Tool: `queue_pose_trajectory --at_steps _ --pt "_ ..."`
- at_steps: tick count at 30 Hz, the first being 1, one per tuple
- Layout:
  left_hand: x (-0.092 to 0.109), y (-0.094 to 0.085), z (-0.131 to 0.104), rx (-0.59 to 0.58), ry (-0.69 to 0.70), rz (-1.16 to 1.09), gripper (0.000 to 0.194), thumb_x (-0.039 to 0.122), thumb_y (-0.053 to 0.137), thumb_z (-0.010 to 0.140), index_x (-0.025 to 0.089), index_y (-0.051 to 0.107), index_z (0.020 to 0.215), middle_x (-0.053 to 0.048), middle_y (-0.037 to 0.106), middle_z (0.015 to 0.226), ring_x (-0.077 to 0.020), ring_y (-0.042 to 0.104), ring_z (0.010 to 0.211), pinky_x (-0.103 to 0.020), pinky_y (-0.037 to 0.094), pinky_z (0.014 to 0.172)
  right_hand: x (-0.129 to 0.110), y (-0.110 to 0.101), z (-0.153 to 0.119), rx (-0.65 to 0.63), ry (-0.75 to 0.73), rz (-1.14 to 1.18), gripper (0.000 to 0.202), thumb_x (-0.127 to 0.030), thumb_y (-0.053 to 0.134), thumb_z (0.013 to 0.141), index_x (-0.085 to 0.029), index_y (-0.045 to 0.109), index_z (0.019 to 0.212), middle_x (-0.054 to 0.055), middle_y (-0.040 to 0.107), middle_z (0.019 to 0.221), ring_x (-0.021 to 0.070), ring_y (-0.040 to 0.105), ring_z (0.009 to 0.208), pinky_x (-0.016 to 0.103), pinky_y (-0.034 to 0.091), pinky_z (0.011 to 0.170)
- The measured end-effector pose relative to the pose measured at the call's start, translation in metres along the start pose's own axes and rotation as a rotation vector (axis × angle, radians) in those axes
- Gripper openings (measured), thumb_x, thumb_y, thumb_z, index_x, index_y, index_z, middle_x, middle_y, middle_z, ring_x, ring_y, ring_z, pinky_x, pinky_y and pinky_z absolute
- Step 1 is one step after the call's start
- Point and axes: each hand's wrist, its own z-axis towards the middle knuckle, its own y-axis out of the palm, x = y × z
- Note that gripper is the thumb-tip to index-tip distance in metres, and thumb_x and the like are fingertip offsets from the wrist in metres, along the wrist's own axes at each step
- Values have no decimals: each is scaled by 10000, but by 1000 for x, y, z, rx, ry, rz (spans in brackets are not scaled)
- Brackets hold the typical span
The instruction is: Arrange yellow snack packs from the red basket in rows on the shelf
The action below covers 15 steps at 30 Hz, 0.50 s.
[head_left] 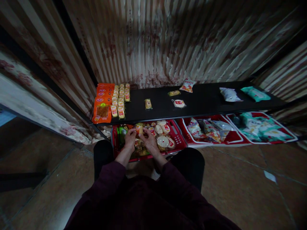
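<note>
Dark purple sleeves (107, 179) fill the lower middle of the frame, with a dark-clad left knee (103, 155) and right knee (192, 161) on either side. Beyond them, near the center, the left hand (129, 140) and right hand (149, 141) reach over a red basket (177, 136). The grip of each hand is nearly closed, fingertips pinching a small yellow snack pack (139, 129) from its two sides. This pack is held just above the basket's contents, among them round white wrapped cakes (162, 141) on the right.

Above the hands, a black shelf (160, 109) crosses the frame. At its left end, orange packets (102, 110) overlap in a line, and beside them yellow packs (121, 103) stand in close rows. Further right lie a single yellow pack (148, 103), another yellow pack (174, 93), a round white cake (179, 103) and a red-and-white bag (187, 85) near the back edge. A white bag (230, 95) and a teal bag (256, 94) lie toward the right end.

Below the shelf, right of center, a second basket holds mixed snack bags (212, 131); next to it, a third holds teal and white bags (262, 127). Striped cloth (153, 48) hangs across the top of the frame. A white scrap (270, 176) lies on the tiled floor (230, 182) at lower right.
</note>
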Motion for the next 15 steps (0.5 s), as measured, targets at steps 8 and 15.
queue_pose_trajectory --at_steps 8,15 --pt "3 4 -4 40 -97 -125 132 138 610 717 173 665 831 -21 651 762 -107 571 663 -241 447 688 -5 8 2 7 -115 -122 379 -389 580 791 -214 616 1125 69 638 1100 177 611 876 328 512 803" --pt "5 4 -5 12 -169 -192 114 215 661 666 168 666 770 -21 647 739 -125 580 684 -257 435 696 -4 6 3 50 -210 -205 308 -360 550 826 -227 649 1085 69 648 1084 196 595 982 362 479 902"
